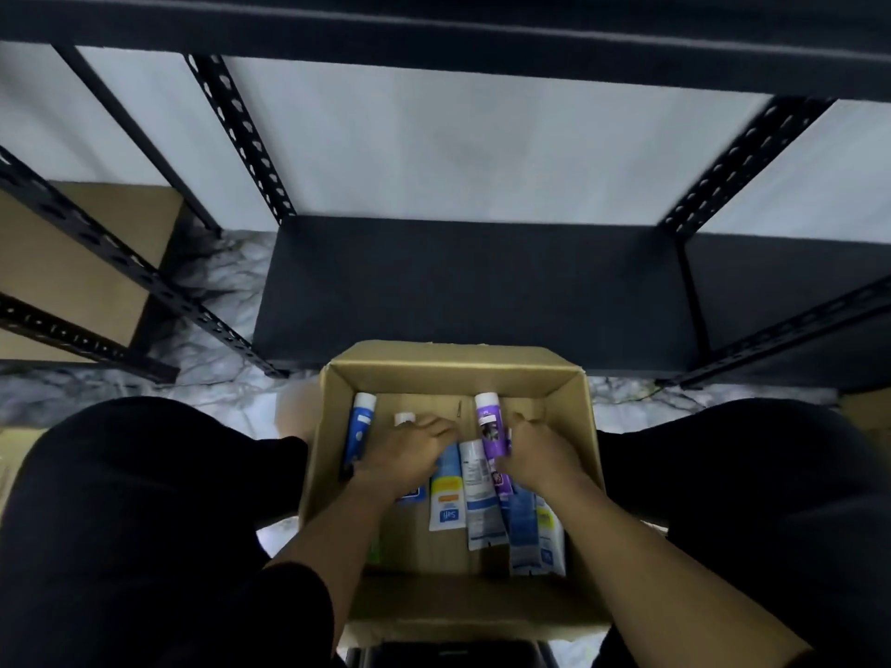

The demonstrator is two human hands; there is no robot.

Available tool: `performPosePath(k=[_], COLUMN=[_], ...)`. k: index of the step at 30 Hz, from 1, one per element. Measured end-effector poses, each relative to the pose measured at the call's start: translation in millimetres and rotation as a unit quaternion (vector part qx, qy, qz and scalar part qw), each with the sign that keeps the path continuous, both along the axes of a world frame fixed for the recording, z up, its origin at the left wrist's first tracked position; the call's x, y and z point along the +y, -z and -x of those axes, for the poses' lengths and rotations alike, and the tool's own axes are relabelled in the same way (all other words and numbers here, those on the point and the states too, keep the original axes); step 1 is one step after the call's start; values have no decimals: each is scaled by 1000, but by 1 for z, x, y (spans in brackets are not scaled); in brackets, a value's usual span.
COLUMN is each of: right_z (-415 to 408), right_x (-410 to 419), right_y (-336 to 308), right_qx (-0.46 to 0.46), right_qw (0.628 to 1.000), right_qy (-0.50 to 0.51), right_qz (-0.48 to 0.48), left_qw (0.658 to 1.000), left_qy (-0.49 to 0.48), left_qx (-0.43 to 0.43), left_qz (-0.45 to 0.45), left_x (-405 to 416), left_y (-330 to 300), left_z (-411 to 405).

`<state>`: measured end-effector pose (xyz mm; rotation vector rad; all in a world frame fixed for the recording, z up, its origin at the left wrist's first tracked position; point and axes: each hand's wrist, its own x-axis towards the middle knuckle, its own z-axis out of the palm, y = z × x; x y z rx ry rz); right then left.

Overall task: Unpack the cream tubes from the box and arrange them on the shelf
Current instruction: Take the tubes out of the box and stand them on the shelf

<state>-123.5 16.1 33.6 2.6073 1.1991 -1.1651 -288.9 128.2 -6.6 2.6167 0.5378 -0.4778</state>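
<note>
An open cardboard box [453,366] stands on the floor between my knees, in front of a dark shelf [458,286]. Several cream tubes lie inside it: a blue tube [357,426] at the left, a purple tube [491,433] in the middle, a white and yellow tube [447,494] and a white tube [477,494] below. My left hand [410,448] lies over a tube with a white cap [404,418], fingers curled on it. My right hand [537,450] grips the purple tube from its right side.
The black metal rack has perforated uprights [241,132] on both sides. A large cardboard box [72,262] sits on the neighbouring rack at the left. Marble-patterned floor [212,291] shows around the box. My dark-clothed knees flank the box.
</note>
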Motion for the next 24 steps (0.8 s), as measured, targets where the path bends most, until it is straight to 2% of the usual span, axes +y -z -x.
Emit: performPosePath(k=[3,6,8,16,24], right_z=[4,5,6,10,6], right_x=[-1,-1,1,2,5], right_y=[9,16,20,29,20], right_qx=[-13,-56,-77,-124,-71], right_qw=[1000,998,996,989,997], right_qy=[-19,-29,-30,-75,21], right_qz=[11,21,25,32,27], left_qw=[999,999,999,994,990], left_qy=[48,42,32,90,109], left_qx=[-23,-30,-25,38,56], left_qz=[-3,-2,3,-54,-63], left_x=[0,5,7,3,8], left_y=[7,7,7,10,2], left_z=[-7,-9,-8,-8,-2])
